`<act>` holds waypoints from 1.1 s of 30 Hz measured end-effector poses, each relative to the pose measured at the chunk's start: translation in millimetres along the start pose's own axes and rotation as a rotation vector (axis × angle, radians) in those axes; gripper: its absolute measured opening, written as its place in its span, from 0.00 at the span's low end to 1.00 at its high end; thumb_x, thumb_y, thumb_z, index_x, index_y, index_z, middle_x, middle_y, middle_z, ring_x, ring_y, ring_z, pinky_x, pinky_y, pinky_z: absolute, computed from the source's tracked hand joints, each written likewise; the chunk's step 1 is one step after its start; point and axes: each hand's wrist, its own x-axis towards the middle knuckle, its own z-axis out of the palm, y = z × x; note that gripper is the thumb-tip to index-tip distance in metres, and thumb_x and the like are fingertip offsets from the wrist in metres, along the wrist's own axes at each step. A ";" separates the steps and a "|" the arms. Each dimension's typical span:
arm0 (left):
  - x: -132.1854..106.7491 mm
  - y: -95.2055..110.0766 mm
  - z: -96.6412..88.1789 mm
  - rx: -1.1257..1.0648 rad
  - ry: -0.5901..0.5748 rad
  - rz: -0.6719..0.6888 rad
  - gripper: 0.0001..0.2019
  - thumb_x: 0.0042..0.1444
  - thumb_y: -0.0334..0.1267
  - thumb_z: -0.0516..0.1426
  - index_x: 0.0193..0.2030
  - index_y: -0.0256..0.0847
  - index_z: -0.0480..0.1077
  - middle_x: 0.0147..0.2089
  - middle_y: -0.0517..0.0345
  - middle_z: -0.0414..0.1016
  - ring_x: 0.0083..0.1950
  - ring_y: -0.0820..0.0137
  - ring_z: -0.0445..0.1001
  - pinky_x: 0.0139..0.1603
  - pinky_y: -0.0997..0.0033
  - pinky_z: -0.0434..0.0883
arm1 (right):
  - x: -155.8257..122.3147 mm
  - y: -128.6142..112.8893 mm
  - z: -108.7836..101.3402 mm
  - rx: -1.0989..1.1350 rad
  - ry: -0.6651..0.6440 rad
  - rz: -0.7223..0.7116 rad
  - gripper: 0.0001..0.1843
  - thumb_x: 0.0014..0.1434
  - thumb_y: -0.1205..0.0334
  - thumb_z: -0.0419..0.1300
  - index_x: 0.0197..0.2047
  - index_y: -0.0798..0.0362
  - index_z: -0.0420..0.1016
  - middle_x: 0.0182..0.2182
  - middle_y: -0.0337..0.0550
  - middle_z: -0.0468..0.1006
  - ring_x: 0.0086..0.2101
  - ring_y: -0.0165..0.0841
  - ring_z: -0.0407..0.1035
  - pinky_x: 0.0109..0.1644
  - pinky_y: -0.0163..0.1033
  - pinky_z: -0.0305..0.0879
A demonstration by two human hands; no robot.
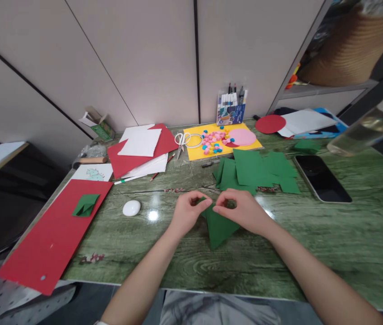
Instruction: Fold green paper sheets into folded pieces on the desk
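Observation:
Between my two hands, above the front middle of the table, is a folded piece of green paper [219, 229] with a point hanging downward. My left hand [188, 211] pinches its upper left edge between thumb and forefinger. On the other side, my right hand [242, 210] pinches the top edge, its fingertips close to those of the left. Part of the paper is hidden behind the right hand. Just beyond lie several green paper squares [250, 167], loosely overlapping. A white rounded object [131, 208] rests to the left of my left hand.
At left, a folded green piece [85, 205] lies on a long red sheet [47, 239]. Scissors [180, 145] and a yellow sheet [193, 151] with small pink, blue and yellow balls [213, 139] are at the back. A phone [321, 178] and a bottle [367, 124] stand to the right.

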 end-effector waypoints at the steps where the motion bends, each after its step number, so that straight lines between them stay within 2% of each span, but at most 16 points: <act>1: -0.4 0.0 0.2 0.024 -0.001 0.020 0.07 0.47 0.37 0.60 0.27 0.35 0.71 0.26 0.59 0.72 0.29 0.73 0.67 0.32 0.74 0.62 | -0.1 0.4 0.5 0.000 0.003 0.000 0.05 0.50 0.61 0.59 0.26 0.52 0.73 0.26 0.38 0.74 0.29 0.31 0.67 0.34 0.35 0.60; 6: -2.2 3.3 0.5 0.112 -0.010 0.071 0.06 0.49 0.37 0.58 0.29 0.36 0.72 0.30 0.57 0.73 0.33 0.71 0.69 0.36 0.74 0.63 | -0.5 1.2 1.1 0.019 0.020 -0.001 0.05 0.50 0.61 0.59 0.27 0.52 0.74 0.26 0.38 0.74 0.30 0.31 0.68 0.35 0.36 0.60; 13: -1.2 5.0 -3.6 0.157 -0.108 0.078 0.06 0.49 0.37 0.59 0.30 0.36 0.72 0.30 0.56 0.74 0.34 0.69 0.70 0.36 0.73 0.64 | -0.9 2.1 1.4 0.019 0.020 0.007 0.04 0.50 0.62 0.59 0.27 0.52 0.74 0.26 0.38 0.74 0.30 0.31 0.68 0.35 0.36 0.61; 18: -4.6 4.7 -1.7 0.277 -0.054 0.130 0.04 0.51 0.36 0.57 0.31 0.38 0.71 0.31 0.58 0.74 0.34 0.70 0.68 0.36 0.74 0.61 | 0.4 3.1 1.0 0.054 0.012 0.021 0.05 0.50 0.61 0.60 0.27 0.52 0.74 0.26 0.38 0.74 0.30 0.31 0.68 0.35 0.36 0.61; 22: -5.9 5.1 -0.4 0.292 -0.022 0.149 0.05 0.53 0.37 0.55 0.32 0.39 0.70 0.31 0.60 0.73 0.33 0.71 0.67 0.34 0.74 0.60 | 1.4 4.4 -1.8 0.092 -0.008 0.042 0.05 0.50 0.60 0.60 0.27 0.52 0.74 0.26 0.38 0.75 0.31 0.31 0.68 0.35 0.35 0.60; 30: -1.2 5.7 -4.2 0.253 -0.102 0.129 0.07 0.48 0.40 0.59 0.30 0.38 0.73 0.30 0.59 0.74 0.32 0.70 0.67 0.34 0.73 0.60 | 0.6 7.1 -0.4 0.099 -0.015 0.058 0.05 0.49 0.60 0.60 0.26 0.52 0.75 0.26 0.37 0.75 0.29 0.31 0.68 0.33 0.34 0.60; 33: -1.9 6.9 -4.1 0.264 -0.081 0.113 0.08 0.48 0.41 0.60 0.28 0.38 0.74 0.26 0.60 0.73 0.29 0.72 0.66 0.32 0.74 0.60 | 1.1 5.2 0.0 0.122 -0.029 0.058 0.05 0.49 0.61 0.60 0.26 0.52 0.74 0.25 0.37 0.75 0.29 0.30 0.67 0.32 0.33 0.60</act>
